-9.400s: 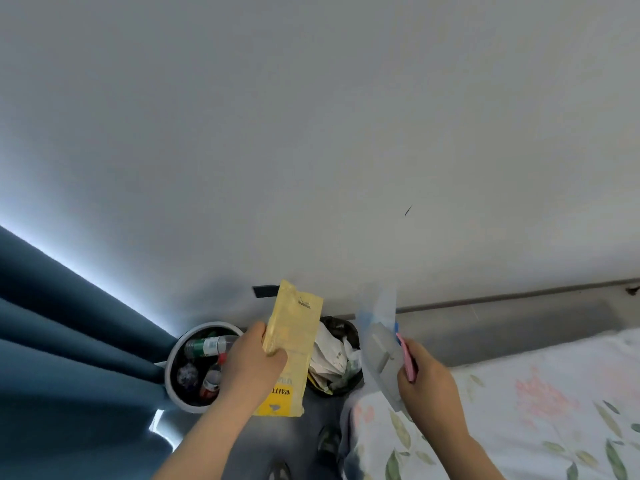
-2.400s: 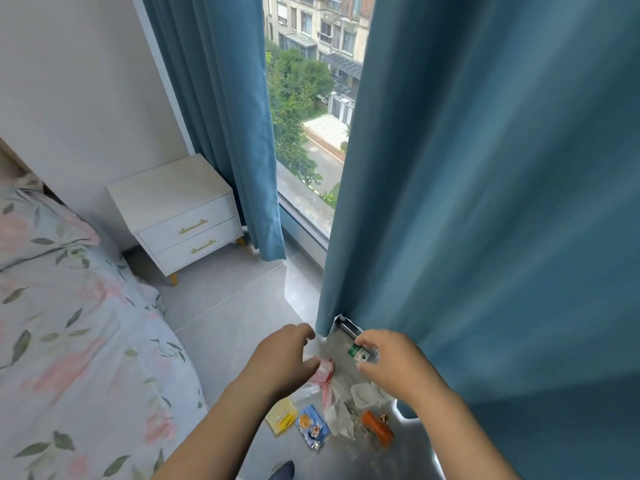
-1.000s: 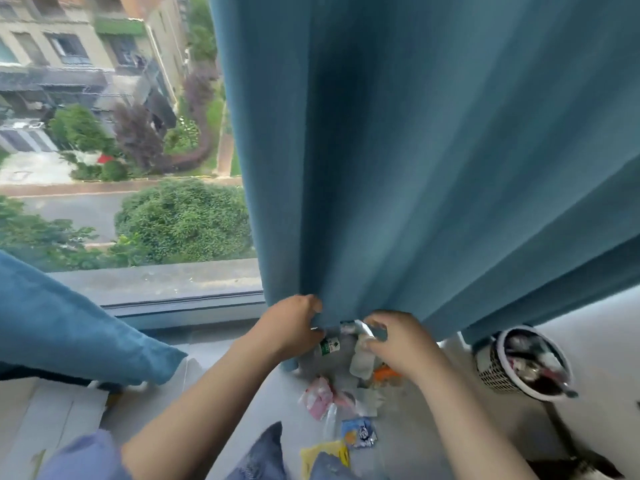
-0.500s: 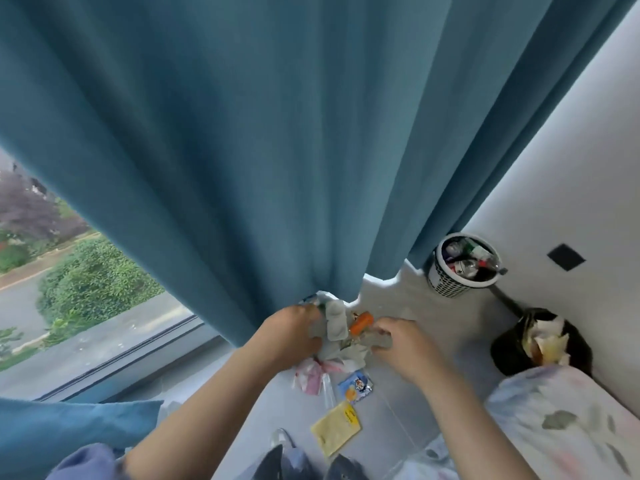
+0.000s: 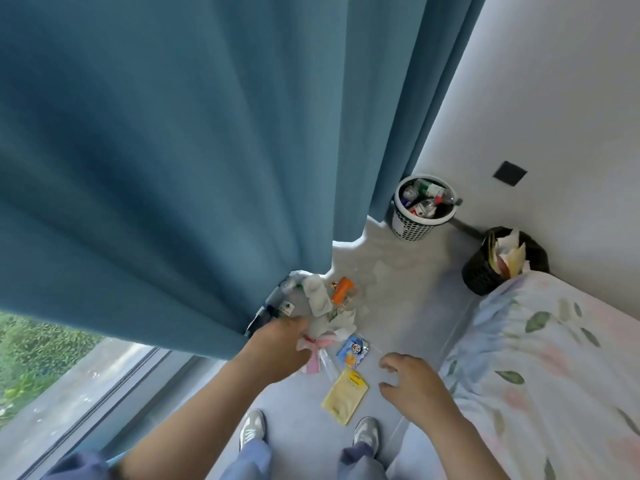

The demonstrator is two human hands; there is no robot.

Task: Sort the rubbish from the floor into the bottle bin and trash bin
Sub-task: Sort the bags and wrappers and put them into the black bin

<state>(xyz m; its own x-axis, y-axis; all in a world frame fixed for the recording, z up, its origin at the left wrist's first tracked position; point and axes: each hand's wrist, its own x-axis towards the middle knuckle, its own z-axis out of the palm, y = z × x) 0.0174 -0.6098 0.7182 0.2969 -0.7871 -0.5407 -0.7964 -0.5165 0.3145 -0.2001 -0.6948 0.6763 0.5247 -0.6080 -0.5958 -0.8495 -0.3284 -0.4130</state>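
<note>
A rubbish pile lies on the grey floor at the curtain hem: an orange bottle (image 5: 341,289), a white crumpled piece (image 5: 317,296), a clear bottle with a green label (image 5: 285,308) half under the curtain, a blue packet (image 5: 352,351) and a yellow packet (image 5: 344,393). My left hand (image 5: 278,349) reaches into the pile, fingers curled on a bunched pink wrapper (image 5: 313,356). My right hand (image 5: 410,381) hovers beside the packets, fingers spread, holding nothing. The white perforated bottle bin (image 5: 412,230) holds several bottles. The black trash bin (image 5: 479,273) is stuffed with paper.
A blue curtain (image 5: 207,150) hangs over the left and covers part of the pile. A bed with a floral cover (image 5: 540,368) fills the right. A window (image 5: 69,368) runs along the lower left. My shoes (image 5: 252,429) stand just behind the packets.
My view has swung from the window to the pile and bins. My right hand has drawn back from the pile and opened. My left hand has moved down onto the pink wrapper.
</note>
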